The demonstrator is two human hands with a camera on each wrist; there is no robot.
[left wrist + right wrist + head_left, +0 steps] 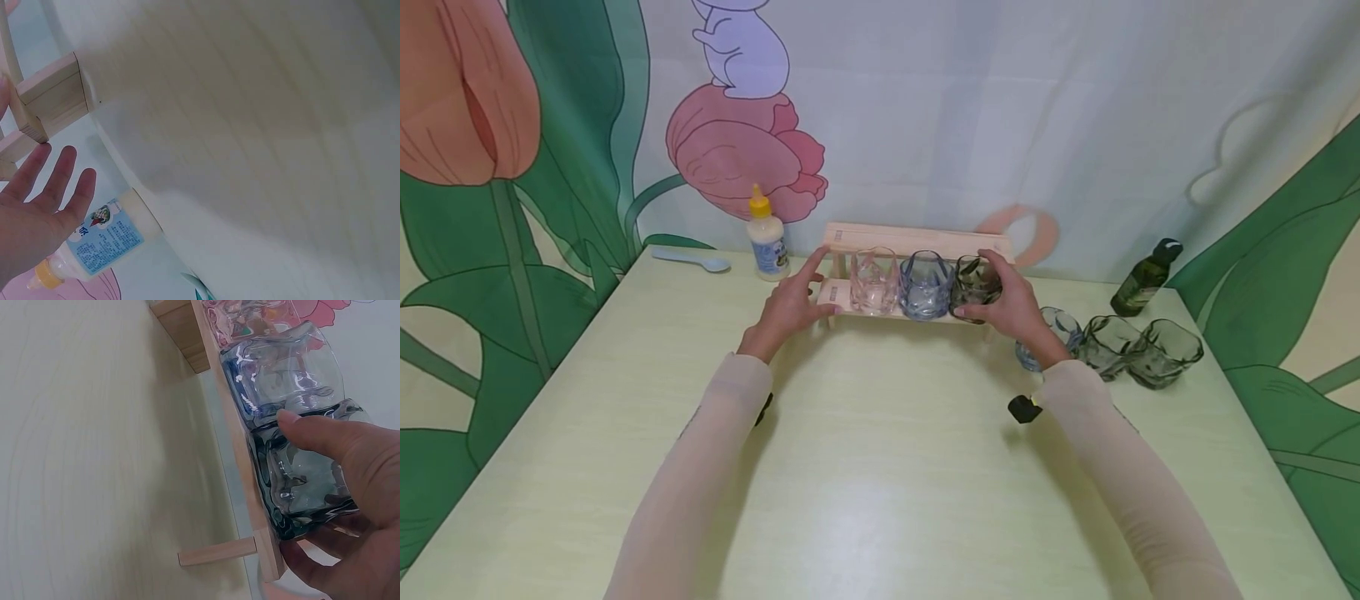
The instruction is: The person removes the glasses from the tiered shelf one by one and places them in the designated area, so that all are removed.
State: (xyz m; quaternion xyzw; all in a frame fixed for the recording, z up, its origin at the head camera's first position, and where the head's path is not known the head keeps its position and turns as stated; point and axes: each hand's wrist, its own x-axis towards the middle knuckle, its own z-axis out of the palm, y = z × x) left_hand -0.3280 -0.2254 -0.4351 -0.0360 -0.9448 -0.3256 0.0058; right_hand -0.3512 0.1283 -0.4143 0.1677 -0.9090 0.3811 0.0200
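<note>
A small two-step wooden rack point(917, 242) stands at the back of the table. On its lower step, side by side, are a pinkish clear glass point(874, 283), a bluish glass point(927, 287) and a dark grey glass point(306, 481). My right hand point(1011, 304) grips the dark grey glass at the right end, thumb in front and fingers around its far side. At the rack's left end is my left hand point(790, 307), its fingers extended. In the left wrist view, one fingertip of that hand touches the wooden end point(34, 128); the thumb is mostly out of view.
Right of the rack, partly behind my right wrist, stand a bluish glass point(1048, 337) and two greenish-grey glasses point(1108, 346). A dark green bottle point(1142, 279) is behind them. A white bottle with a yellow cap point(769, 246) and a pale spoon point(692, 258) are at the back left.
</note>
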